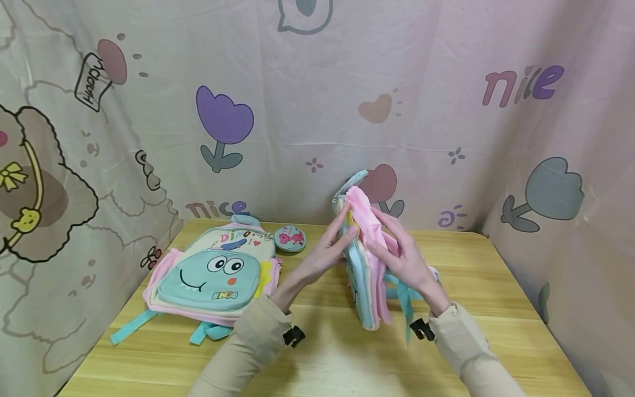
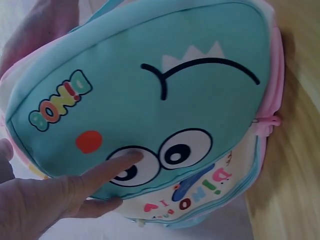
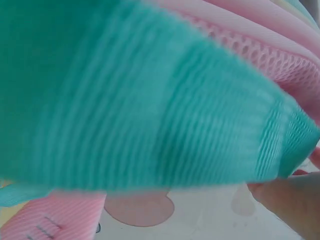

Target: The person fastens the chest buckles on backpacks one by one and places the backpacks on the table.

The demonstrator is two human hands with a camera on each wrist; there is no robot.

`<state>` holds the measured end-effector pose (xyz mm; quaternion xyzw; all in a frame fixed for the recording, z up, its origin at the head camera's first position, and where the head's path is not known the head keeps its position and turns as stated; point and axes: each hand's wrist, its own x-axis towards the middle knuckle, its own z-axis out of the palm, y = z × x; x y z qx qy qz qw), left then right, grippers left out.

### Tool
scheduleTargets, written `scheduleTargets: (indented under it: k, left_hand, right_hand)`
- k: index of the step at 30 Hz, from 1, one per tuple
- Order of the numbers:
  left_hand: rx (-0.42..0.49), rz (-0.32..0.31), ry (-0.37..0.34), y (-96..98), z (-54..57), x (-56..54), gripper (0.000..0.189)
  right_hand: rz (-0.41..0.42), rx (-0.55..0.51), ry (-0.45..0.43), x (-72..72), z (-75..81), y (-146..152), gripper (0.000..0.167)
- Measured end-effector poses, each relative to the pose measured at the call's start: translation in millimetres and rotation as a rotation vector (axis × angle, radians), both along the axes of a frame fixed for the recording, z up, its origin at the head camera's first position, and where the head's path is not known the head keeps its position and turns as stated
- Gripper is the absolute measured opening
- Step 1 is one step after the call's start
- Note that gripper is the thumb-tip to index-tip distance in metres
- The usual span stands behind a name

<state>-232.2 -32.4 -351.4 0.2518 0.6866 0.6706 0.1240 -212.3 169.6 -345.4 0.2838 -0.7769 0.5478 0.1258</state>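
A small teal, cream and pink dinosaur backpack (image 1: 363,281) stands on edge between both hands. My left hand (image 1: 323,251) holds its front side, thumb near the yellow patch. In the left wrist view that hand (image 2: 42,202) has one finger stretched over the printed eyes of the teal front pocket (image 2: 200,115). My right hand (image 1: 410,263) grips the pink side and back. A teal strap (image 3: 150,110) fills much of the right wrist view, with part of the right hand (image 3: 287,200) at the lower right; the other fingers are hidden.
A matching backpack (image 1: 208,275) lies face up at the left of the wooden table (image 1: 337,364), its teal straps towards the front. Its round charm (image 1: 290,239) rests beside it. Printed curtains (image 1: 317,99) surround the table at the back and sides.
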Motion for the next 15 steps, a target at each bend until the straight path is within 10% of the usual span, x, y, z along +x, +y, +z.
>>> scheduleTargets:
  k: [10, 15]
  left_hand:
    - [-0.093, 0.093, 0.134, -11.5, 13.2, 1.4, 0.069]
    - [-0.101, 0.086, 0.089, -21.1, 15.9, 2.7, 0.069]
  right_hand:
    - [0.101, 0.134, 0.051, 0.5, -17.9, -2, 0.066]
    - [0.118, 0.27, 0.048, 2.8, -25.4, 1, 0.066]
